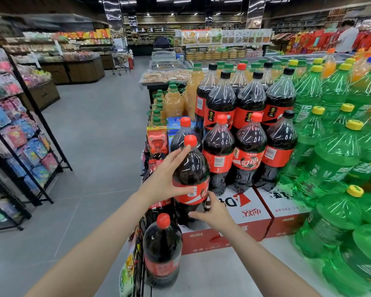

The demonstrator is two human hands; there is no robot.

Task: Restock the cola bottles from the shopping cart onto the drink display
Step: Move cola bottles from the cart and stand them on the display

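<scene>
On the red-and-white carton (242, 213) at the front of the drink display, a red-capped cola bottle (190, 179) stands upright, held between both hands. The left hand (166, 176) wraps its shoulder and label, fingers spread and curved against it; the right hand (214, 209) cups the lower body, fingers bent round it. Another cola bottle (162, 254) stands nearer, beside the cart's wire edge (140, 243).

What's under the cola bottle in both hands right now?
The cola bottle stands on a red and white carton at the display's edge. Left hand and right hand hold its sides; its base contact is hidden.
</scene>
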